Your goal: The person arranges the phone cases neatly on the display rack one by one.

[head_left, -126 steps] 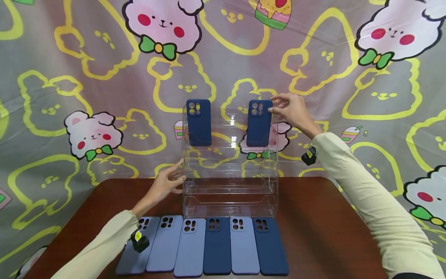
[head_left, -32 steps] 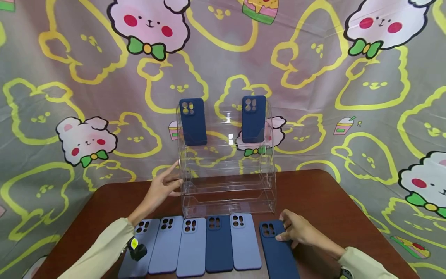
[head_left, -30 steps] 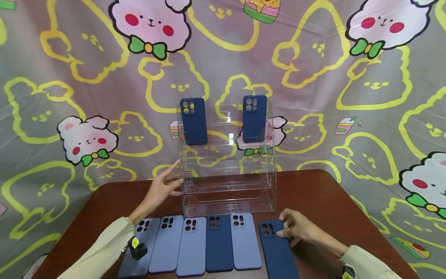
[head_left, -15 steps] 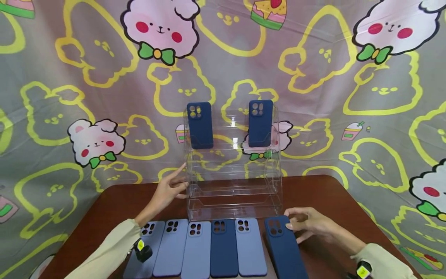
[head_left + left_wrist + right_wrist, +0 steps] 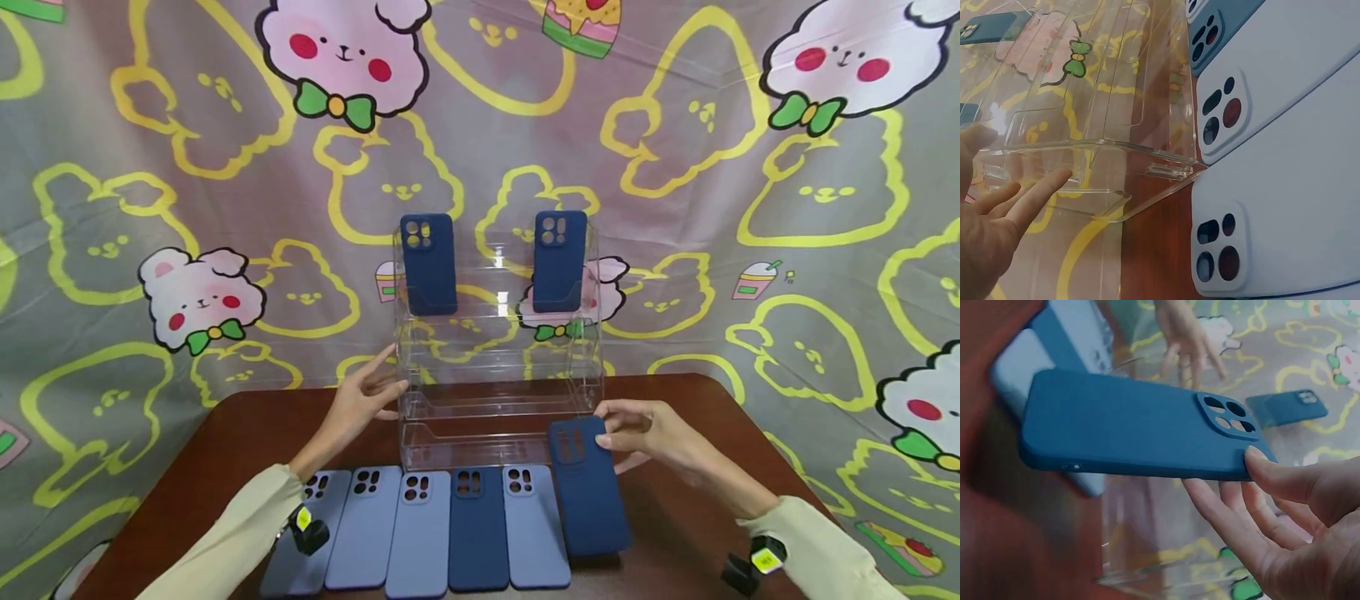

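A dark blue phone case (image 5: 591, 500) hangs tilted above the table, its top right corner pinched between thumb and fingers of my right hand (image 5: 652, 429). The right wrist view shows that phone case (image 5: 1129, 425) with its camera cutouts near my thumb. My left hand (image 5: 363, 396) touches the left side of a clear stepped display rack (image 5: 495, 454), its fingers extended along the panel in the left wrist view. On the rack's top tier stand two dark blue phone cases, a left one (image 5: 430, 267) and a right one (image 5: 559, 262).
In front of the rack a row of phone cases lies on the brown table (image 5: 697, 500): several light blue-grey ones, such as the rightmost light case (image 5: 538, 533), and one dark blue case (image 5: 478, 533). A cartoon-printed curtain (image 5: 480, 125) hangs behind.
My right hand left the case on the rack's upper right, grasped the dark blue case at the row's right end and lifted it up toward the rack. My left hand stays at the rack.
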A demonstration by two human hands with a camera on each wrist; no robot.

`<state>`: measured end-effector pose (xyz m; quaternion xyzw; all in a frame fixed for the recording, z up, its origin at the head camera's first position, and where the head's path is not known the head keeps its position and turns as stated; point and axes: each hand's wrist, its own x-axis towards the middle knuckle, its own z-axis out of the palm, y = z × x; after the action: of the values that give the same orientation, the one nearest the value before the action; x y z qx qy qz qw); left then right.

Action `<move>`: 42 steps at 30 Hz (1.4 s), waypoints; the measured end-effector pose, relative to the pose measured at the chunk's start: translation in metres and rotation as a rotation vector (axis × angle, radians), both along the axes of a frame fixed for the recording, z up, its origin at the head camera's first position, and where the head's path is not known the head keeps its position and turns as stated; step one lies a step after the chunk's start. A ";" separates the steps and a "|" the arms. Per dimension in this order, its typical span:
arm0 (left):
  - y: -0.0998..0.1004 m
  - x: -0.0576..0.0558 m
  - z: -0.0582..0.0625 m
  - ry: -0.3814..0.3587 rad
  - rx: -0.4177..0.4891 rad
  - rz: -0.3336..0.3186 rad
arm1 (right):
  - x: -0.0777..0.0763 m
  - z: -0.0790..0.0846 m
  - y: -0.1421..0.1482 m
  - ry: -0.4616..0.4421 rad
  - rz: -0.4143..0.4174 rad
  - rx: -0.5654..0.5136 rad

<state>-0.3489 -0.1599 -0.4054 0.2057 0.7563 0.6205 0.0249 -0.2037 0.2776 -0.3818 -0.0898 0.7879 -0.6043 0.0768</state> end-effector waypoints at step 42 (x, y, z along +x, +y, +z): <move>0.001 -0.007 0.009 0.039 0.062 -0.008 | -0.113 0.095 -0.045 0.504 -0.211 -0.103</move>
<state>-0.3559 -0.1588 -0.3959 0.2217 0.7362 0.6394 0.0062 -0.3171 0.2323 -0.2872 -0.1587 0.7554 -0.6067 -0.1897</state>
